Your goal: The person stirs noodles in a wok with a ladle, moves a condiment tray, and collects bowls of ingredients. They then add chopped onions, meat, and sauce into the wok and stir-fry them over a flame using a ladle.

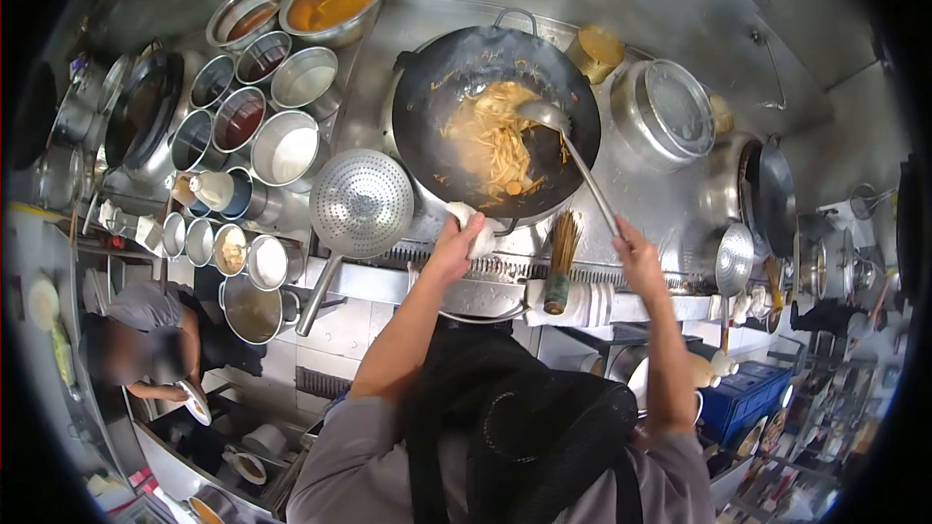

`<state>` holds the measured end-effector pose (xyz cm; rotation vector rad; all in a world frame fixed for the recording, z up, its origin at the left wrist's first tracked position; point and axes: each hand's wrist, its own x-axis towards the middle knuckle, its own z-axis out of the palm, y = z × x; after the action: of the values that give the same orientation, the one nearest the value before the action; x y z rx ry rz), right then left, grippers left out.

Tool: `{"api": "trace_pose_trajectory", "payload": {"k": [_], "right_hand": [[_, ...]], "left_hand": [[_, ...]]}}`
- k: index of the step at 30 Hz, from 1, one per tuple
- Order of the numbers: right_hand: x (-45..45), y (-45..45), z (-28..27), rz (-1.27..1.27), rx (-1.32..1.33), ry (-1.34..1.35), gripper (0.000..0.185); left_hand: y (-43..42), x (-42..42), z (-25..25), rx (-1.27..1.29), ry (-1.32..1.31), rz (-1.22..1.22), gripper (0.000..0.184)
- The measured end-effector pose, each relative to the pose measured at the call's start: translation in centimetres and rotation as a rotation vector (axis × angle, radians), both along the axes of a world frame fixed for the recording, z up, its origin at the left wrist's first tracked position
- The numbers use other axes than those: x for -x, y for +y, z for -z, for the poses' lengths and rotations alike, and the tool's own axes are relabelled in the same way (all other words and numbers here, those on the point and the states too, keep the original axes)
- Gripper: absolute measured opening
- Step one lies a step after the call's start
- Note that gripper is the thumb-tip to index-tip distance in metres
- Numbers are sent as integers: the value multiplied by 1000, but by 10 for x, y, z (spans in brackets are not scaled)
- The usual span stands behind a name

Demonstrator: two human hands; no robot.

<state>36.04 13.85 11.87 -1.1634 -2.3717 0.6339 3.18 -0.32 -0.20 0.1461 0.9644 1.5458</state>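
Head view: we see a ladle [582,167] dipped into a wok [417,116] of pale strips

At far left, we see another person [146,330] holding a plate [197,404]. Next, we find metal containers [289,182] clustered together, some with dark red liquid, others with white contents (a large bowl [367,29] behind them holds something orange-brown). A perforated strainer [361,204] lies just beside the wok, its handle reaching past the counter's near edge.

We see the left hand [454,250] at the wok's near rim, fingers clamped on a white cloth [483,238]; we cannot tell whether they grip the rim through it. The food strips [500,141] lie heaped in the middle of the wok under pale haze, with the ladle's bowl at their upper right edge.

Farther right, we notice a bristle brush [561,262] near the wok, beside a striped towel [587,303]. The right hand [637,257] has its fingers curled around the ladle's handle, near its end. Beyond the wok, a round metal pot [631,116] stands on the steel counter [621,199].
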Motion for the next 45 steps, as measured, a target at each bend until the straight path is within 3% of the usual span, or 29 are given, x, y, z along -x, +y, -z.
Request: {"api": "trace_pose_trajectory", "payload": {"k": [2, 5, 9, 10, 11, 12, 13, 14, 15, 18, 21, 23, 25, 27, 29, 30, 31, 33, 38, 41, 45], "right_hand": [[41, -28, -15, 326, 423, -14, 44], [70, -33, 53, 271, -59, 127, 47], [130, -56, 81, 282, 20, 21, 51], [137, -52, 83, 98, -219, 176, 51], [129, -52, 80, 93, -222, 178, 51], [127, -60, 43, 147, 272, 262, 52], [123, -64, 32, 153, 523, 358, 53], [119, -69, 21, 193, 763, 446, 53], [119, -65, 18, 183, 769, 440, 53], [113, -29, 44, 145, -80, 230, 48], [129, -3, 27, 272, 138, 56, 46], [138, 10, 45, 223, -17, 49, 48], [155, 5, 28, 237, 609, 206, 49], [150, 2, 36, 165, 711, 325, 53], [134, -6, 19, 49, 857, 187, 51], [113, 4, 54, -84, 569, 118, 52], [96, 6, 49, -85, 571, 115, 52], [65, 4, 24, -335, 46, -53, 52], [-3, -4, -37, -204, -331, -464, 40], [-21, -7, -69, -165, -446, -530, 39], [-37, -19, -87, 21, -252, -584, 48]], "left_hand": [[2, -1, -3, -3, -5, -19, 53], [1, -1, -3, 2, -9, -24, 55], [2, 1, 6, 25, 3, 0, 55], [1, 2, 5, 12, 14, 20, 55], [0, 4, 5, -1, 25, 39, 55], [0, 5, 3, -5, 29, 30, 55], [0, 3, 1, -2, 36, 9, 54], [-2, 2, 0, 6, 40, -12, 54], [-2, 3, 0, 9, 39, -24, 54], [-2, 5, 7, -6, 70, 29, 57], [0, 5, 10, 1, 39, 21, 61], [1, 4, 8, 7, 34, 8, 62], [1, 3, 8, 17, 28, -7, 63], [0, 5, 10, 7, 18, 11, 65], [0, 6, 9, 12, 29, 16, 66], [0, 5, 9, 16, 38, 21, 67], [0, 6, 9, 18, 35, 19, 67], [-1, 6, 7, 2, 48, 27, 60], [-1, 6, 1, 43, 46, 27, 60], [0, 5, -3, 31, 37, 7, 58], [8, 5, 5, 49, 20, 0, 53]]}}
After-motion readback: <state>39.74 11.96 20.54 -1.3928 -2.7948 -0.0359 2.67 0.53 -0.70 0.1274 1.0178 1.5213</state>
